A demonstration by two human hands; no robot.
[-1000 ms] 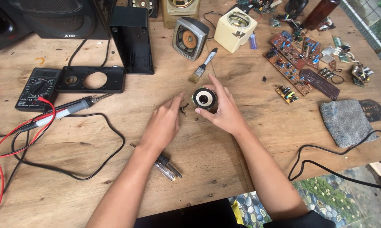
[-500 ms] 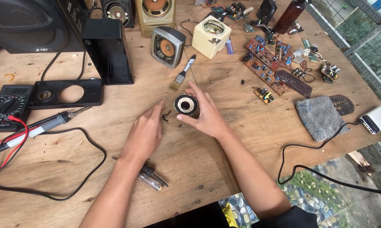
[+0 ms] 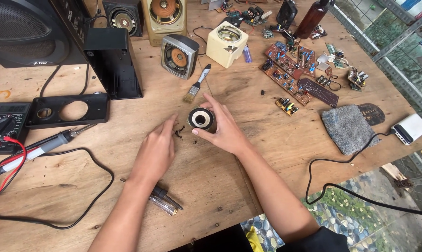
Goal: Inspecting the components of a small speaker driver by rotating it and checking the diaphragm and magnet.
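My right hand (image 3: 226, 132) grips a small round speaker driver (image 3: 201, 119) standing on the wooden table (image 3: 229, 186), its white cone ring and black centre facing up. My left hand (image 3: 156, 151) lies flat on the table just left of the driver, fingers together, fingertips next to some small dark bits (image 3: 178, 133). That hand holds nothing. A small paintbrush (image 3: 195, 86) lies just beyond the driver.
A soldering iron (image 3: 38, 150) and a multimeter (image 3: 4, 126) with red leads sit at the left. A clear-handled screwdriver (image 3: 160, 199) lies under my left forearm. Black speaker panel (image 3: 66, 111), speaker boxes (image 3: 178, 56), circuit boards (image 3: 290, 77), grey cloth (image 3: 347, 127) and a black cable (image 3: 341, 186) surround.
The camera view has shifted a little. Both hands stay around the driver, and my left hand has settled flatter beside it.
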